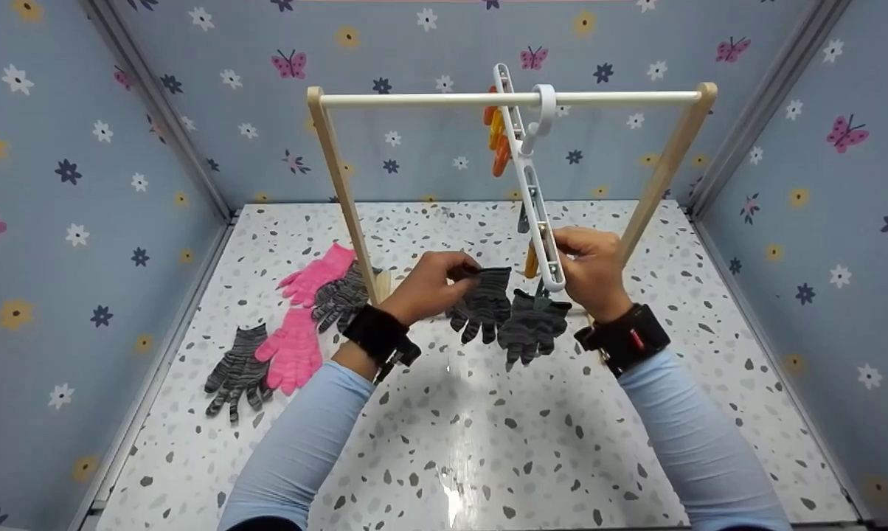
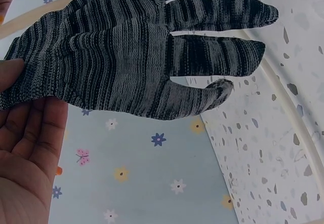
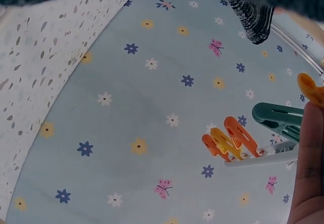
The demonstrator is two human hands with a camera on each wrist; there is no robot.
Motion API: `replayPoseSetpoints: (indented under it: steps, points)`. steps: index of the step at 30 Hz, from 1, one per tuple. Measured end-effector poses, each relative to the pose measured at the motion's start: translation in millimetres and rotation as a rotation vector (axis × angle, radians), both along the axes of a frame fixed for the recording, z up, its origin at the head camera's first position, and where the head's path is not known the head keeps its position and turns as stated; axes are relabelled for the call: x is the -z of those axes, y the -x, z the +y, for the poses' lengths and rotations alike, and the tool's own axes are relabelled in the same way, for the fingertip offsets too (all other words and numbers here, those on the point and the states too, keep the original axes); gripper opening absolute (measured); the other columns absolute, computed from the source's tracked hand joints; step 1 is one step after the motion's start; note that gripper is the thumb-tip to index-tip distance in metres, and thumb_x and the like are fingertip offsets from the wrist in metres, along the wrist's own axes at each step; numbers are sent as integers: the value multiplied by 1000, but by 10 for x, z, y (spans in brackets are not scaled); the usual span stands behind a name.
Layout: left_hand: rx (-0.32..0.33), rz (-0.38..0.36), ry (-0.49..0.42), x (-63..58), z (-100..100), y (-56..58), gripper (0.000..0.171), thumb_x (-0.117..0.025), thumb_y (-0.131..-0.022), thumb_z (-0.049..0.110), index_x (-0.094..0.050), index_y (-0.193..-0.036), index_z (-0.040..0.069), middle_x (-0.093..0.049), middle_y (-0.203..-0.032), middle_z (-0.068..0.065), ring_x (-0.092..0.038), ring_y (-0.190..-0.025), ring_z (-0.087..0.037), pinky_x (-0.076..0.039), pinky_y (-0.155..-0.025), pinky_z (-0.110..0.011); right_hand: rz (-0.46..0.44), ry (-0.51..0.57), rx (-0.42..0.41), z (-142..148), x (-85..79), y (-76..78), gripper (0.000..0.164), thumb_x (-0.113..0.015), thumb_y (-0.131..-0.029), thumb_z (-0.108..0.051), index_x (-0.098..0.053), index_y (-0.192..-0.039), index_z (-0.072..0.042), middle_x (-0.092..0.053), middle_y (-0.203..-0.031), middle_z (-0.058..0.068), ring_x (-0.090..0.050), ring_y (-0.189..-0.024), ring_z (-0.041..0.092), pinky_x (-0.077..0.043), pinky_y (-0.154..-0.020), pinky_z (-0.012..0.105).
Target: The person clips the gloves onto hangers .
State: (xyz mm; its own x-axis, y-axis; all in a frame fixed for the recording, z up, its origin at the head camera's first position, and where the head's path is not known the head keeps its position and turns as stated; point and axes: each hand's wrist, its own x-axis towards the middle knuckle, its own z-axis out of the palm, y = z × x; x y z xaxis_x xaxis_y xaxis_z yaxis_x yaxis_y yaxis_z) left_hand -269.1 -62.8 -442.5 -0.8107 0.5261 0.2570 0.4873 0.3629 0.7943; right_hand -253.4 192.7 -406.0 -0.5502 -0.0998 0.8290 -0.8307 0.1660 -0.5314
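My left hand [image 1: 435,284] pinches the cuff of a grey-and-black striped knit glove [image 2: 116,67], whose fingers hang down in the head view. Beside it, a second striped glove [image 1: 534,328] hangs from a dark green clip at the near end of a white clip hanger [image 1: 534,195]. At that end my right hand [image 1: 591,269] pinches a yellow clip [image 3: 311,89]; the hanger partly hides its fingertips. Another green clip [image 3: 278,116] shows close by in the right wrist view. Two orange clips and a yellow clip [image 3: 223,143] sit along the far half of the hanger.
The hanger hooks over the white bar [image 1: 429,99] of a wooden-legged rack. On the speckled tabletop [image 1: 451,435] at left lie pink gloves [image 1: 296,350] and striped gloves [image 1: 239,372], partly overlapping. Flower-patterned walls [image 1: 60,243] enclose the back and both sides.
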Motion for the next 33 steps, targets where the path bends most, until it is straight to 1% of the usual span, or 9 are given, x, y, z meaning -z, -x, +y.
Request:
replayPoseSetpoints:
  steps: [5,8,12,17,20,24,27,30,33]
  points:
    - [22,11,5,-22,55,-1,18,-68,-102,1,-76,-117,-4,-78,-112,-20,-75,-98,-32,-62,-94,-42,-9,-1,-34,-8,11,7,11,-72,-88,17,-79,-83,10,-77,-72,18,-74,-70,2,-60,-67,16]
    - [39,26,7,-41,91,-6,17,-68,-102,1,-76,-117,-4,-78,-111,-20,-75,-97,-31,-62,-93,-41,-15,0,-44,-12,12,5,11,-71,-88,19,-78,-83,12,-75,-70,21,-74,-70,3,-60,-67,16]
    - [58,37,13,-65,138,-13,16,-68,-102,1,-76,-115,-4,-79,-109,-20,-76,-97,-32,-62,-93,-43,-19,5,-40,-19,15,4,9,-71,-88,18,-78,-83,14,-73,-70,26,-73,-71,1,-60,-68,15]
    - [68,35,20,-82,185,-12,16,-69,-101,1,-76,-115,-4,-79,-109,-20,-76,-96,-32,-62,-94,-43,-22,9,-29,-23,24,8,9,-72,-87,19,-78,-84,14,-76,-74,25,-75,-74,1,-60,-70,16]
    - [77,34,18,-90,217,-12,16,-70,-101,2,-76,-115,-4,-79,-108,-20,-76,-96,-33,-62,-94,-42,-25,9,-24,-17,33,8,9,-72,-87,20,-79,-85,14,-75,-74,28,-75,-75,1,-61,-70,16]
    - [86,37,14,-116,265,-16,16,-69,-101,2,-76,-115,-4,-79,-108,-20,-77,-96,-33,-62,-94,-41,-38,3,-54,-10,36,9,9,-71,-89,19,-78,-84,14,-72,-71,31,-76,-71,5,-61,-68,17]
    - [105,38,14,-141,297,-15,17,-67,-101,0,-76,-115,-4,-79,-110,-20,-77,-97,-33,-62,-95,-41,-33,0,-36,-6,39,13,9,-72,-88,19,-78,-84,14,-73,-73,30,-76,-74,3,-61,-70,17]
    - [129,37,7,-158,326,-5,19,-66,-100,-3,-75,-115,-6,-79,-111,-22,-77,-98,-35,-62,-95,-45,-24,5,-14,-5,39,15,9,-72,-87,20,-78,-84,15,-74,-76,31,-75,-79,-1,-62,-73,17]
    - [134,47,1,-178,351,1,18,-67,-99,-3,-75,-114,-6,-80,-110,-22,-78,-97,-35,-62,-94,-45,-24,8,-24,-2,38,18,8,-71,-87,20,-77,-84,16,-73,-74,32,-76,-77,1,-62,-72,17]
